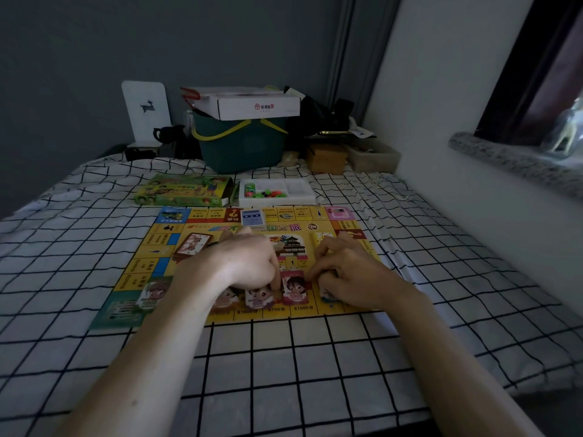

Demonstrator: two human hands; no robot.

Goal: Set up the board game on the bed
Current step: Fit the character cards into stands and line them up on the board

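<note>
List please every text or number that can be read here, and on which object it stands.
"$1600分", "$700分", "$1000分": near edge of the game board.
"500": purple play-money bill.
"国之旅": board centre.
White carton: red logo, characters too blurred.
Green game box, card decks: unreadable.

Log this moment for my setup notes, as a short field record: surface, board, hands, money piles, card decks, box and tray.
surface: bed with grid-pattern sheet
board: game board lying flat, unfolded
left hand: resting on the money row
right hand: pinching a pile at the row's right end
money piles: pink pile among a row along the near edge
card decks: blue deck, red deck
box: green box behind the board
tray: white tray holding coloured pieces
</note>
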